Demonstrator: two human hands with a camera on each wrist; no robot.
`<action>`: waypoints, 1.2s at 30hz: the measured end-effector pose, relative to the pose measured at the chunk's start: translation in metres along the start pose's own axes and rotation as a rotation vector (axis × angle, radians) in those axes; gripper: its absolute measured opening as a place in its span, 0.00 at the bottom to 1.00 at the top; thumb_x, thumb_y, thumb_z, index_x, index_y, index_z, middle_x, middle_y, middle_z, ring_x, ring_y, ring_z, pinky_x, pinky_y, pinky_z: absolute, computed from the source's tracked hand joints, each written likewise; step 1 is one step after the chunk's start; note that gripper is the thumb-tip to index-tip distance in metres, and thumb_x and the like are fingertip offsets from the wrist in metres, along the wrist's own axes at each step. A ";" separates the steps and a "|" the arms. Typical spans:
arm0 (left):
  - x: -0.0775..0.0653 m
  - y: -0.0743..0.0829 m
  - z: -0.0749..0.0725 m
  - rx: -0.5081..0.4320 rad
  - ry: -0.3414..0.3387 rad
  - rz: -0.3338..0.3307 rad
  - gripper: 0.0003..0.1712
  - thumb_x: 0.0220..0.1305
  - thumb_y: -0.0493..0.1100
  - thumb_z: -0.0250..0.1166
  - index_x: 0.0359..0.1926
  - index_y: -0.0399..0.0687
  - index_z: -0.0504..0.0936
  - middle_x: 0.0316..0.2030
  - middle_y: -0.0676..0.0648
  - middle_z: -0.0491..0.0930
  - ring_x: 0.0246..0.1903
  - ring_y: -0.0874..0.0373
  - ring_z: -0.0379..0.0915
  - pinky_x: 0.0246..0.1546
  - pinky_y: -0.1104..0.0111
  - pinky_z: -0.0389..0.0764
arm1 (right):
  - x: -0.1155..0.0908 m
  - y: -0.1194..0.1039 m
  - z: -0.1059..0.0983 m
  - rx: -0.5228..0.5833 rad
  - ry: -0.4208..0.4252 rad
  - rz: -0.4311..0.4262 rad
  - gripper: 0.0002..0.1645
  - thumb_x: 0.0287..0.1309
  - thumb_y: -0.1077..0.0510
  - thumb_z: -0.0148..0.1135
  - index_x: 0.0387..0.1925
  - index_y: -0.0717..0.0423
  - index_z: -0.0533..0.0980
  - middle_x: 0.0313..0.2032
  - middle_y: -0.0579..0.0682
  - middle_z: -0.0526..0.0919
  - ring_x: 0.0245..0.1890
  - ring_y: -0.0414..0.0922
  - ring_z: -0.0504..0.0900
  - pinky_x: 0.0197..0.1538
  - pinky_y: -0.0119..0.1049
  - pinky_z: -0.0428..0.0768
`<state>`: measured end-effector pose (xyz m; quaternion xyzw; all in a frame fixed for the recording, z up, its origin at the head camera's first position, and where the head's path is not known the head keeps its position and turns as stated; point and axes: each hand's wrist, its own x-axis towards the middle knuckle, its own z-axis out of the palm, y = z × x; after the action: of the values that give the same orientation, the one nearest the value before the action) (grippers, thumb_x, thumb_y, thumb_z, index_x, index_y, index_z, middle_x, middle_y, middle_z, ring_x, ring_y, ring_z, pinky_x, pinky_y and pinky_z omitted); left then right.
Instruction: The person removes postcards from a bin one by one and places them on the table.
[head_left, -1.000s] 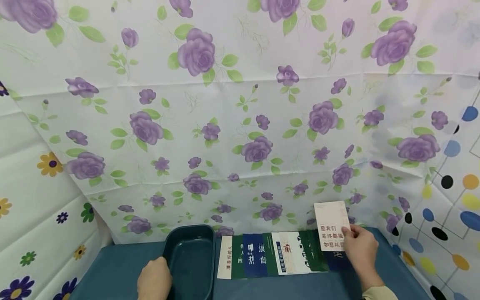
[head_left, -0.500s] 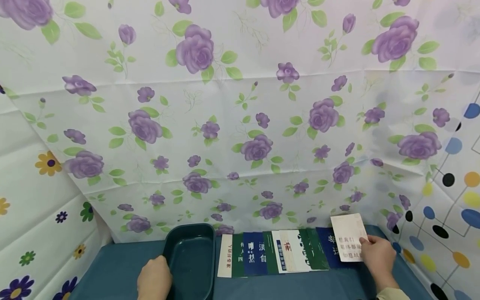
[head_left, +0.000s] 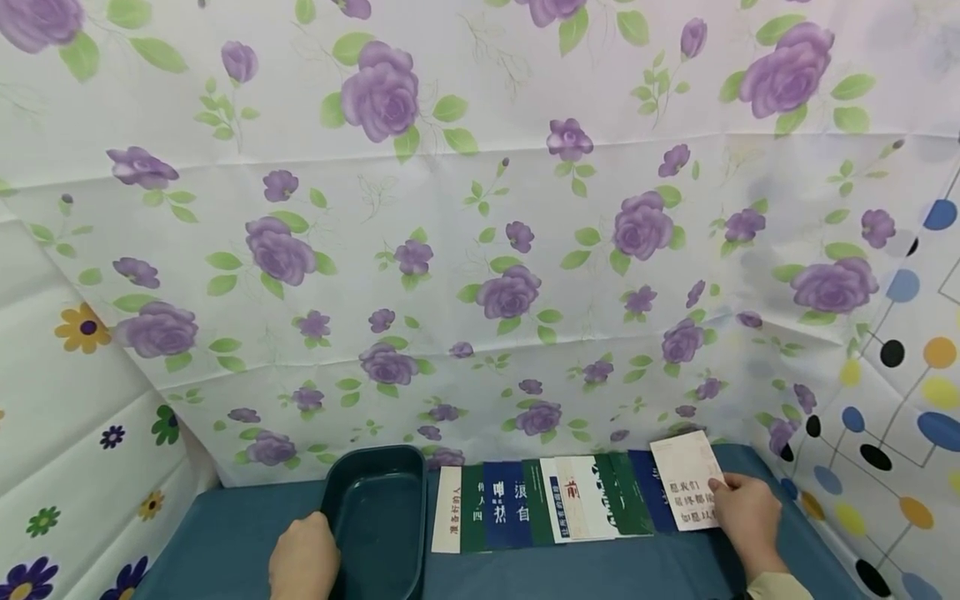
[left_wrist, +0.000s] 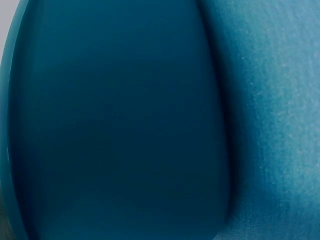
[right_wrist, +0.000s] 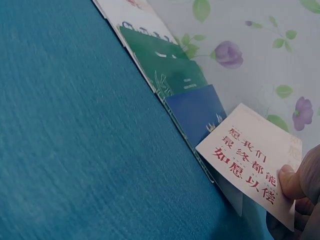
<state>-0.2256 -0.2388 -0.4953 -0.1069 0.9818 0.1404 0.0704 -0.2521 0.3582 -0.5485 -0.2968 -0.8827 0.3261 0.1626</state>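
My right hand (head_left: 747,510) pinches a cream card (head_left: 684,477) with red Chinese characters by its right edge, thumb on the printed face. The card is tilted and overlaps a blue card (right_wrist: 197,112) at the right end of an overlapping row of cards in the right wrist view. My left hand (head_left: 303,557) grips the left rim of a deep dark green plastic tray (head_left: 378,533), fingers curled at its edge. Only the smooth side of the tray (left_wrist: 120,120) fills most of the left wrist view, and the left hand is hidden there.
The row of white, green and blue cards (head_left: 517,504) lies right of the tray, along the back of the blue-covered table (head_left: 525,575). A purple-flowered white cloth (head_left: 450,292) rises behind it. A dotted cloth (head_left: 900,400) hangs at the right, a daisy-patterned one (head_left: 82,442) at the left.
My right hand has moved the cream card right and downward, then slightly back left with more tilt, uncovering part of the blue card. The left hand stays on the tray.
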 end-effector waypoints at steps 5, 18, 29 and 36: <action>0.000 0.002 0.001 0.004 0.014 -0.009 0.05 0.57 0.35 0.60 0.34 0.36 0.77 0.27 0.39 0.76 0.27 0.42 0.74 0.26 0.50 0.75 | 0.004 0.003 0.002 -0.026 0.009 -0.045 0.19 0.59 0.55 0.57 0.44 0.68 0.77 0.34 0.59 0.80 0.41 0.60 0.73 0.45 0.56 0.66; 0.002 0.001 0.001 0.001 -0.005 -0.021 0.05 0.57 0.34 0.59 0.34 0.36 0.78 0.28 0.38 0.75 0.27 0.41 0.74 0.26 0.49 0.75 | 0.012 0.012 0.016 -0.028 0.021 -0.025 0.17 0.58 0.56 0.58 0.42 0.67 0.78 0.32 0.59 0.80 0.40 0.61 0.72 0.46 0.58 0.64; 0.001 0.001 -0.001 0.000 -0.002 -0.018 0.05 0.56 0.34 0.60 0.34 0.36 0.78 0.28 0.38 0.76 0.28 0.41 0.74 0.26 0.49 0.75 | 0.011 0.015 0.021 -0.076 0.070 -0.108 0.15 0.55 0.58 0.59 0.39 0.66 0.79 0.32 0.60 0.81 0.38 0.63 0.75 0.43 0.59 0.67; 0.001 0.001 0.000 -0.001 0.000 -0.012 0.05 0.57 0.34 0.59 0.35 0.36 0.77 0.28 0.38 0.76 0.28 0.41 0.75 0.27 0.49 0.75 | 0.008 0.019 0.024 -0.081 0.059 -0.121 0.15 0.52 0.59 0.61 0.38 0.67 0.79 0.33 0.61 0.80 0.39 0.64 0.75 0.46 0.61 0.66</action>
<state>-0.2265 -0.2379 -0.4946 -0.1127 0.9810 0.1407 0.0712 -0.2622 0.3634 -0.5777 -0.2588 -0.9062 0.2710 0.1958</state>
